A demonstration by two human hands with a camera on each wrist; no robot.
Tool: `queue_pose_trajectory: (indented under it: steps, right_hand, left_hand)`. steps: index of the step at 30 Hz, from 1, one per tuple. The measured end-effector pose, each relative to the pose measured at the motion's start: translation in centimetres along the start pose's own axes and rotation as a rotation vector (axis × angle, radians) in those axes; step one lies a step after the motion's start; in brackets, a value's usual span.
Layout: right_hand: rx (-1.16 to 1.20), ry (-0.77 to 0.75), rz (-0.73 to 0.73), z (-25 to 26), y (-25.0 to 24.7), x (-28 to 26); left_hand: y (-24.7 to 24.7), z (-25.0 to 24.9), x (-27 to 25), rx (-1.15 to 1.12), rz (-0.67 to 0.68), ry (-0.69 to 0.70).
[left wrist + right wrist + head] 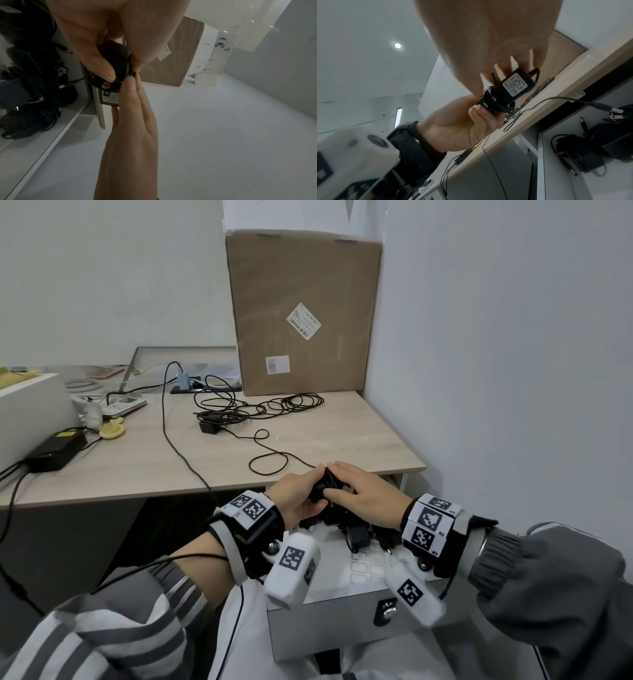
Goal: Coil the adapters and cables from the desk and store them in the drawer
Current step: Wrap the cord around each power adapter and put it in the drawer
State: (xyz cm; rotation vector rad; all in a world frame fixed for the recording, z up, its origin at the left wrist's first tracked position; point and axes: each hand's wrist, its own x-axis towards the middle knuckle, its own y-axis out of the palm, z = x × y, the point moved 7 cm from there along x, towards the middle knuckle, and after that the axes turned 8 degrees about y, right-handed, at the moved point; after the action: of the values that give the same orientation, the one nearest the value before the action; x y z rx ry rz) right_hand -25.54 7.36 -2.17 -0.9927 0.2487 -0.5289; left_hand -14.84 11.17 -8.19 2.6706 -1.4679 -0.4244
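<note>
Over the open white drawer (325, 621), just off the front edge of the pale wooden desk (342, 436): small black power adapter (513, 86), partly wrapped in its thin black cable (274, 453). Gripped in curled left hand (298, 501); pinched too between thumb and straight fingers of right hand (370, 494). Lying in loops on desk: rest of cable. Below, lying together inside drawer: other black coiled adapters (356, 537).

We are holding an adapter (320, 491) between our left hand (298, 498) and right hand (363, 494) above the open drawer (325, 621), with stored adapters (358, 537) lying in it. On the surface (137, 460) behind, loose cables (260, 407) are lying before a cardboard box (305, 313), and a power brick (56, 450) is sitting far left.
</note>
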Motion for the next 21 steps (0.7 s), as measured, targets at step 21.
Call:
queue_pose_trajectory:
  steps: [21]
  right_hand:
    - [0.865, 0.213, 0.105, -5.3, 1.2, 1.3]
  left_hand:
    - [0.5, -0.1, -0.3, 0.121, 0.237, 0.028]
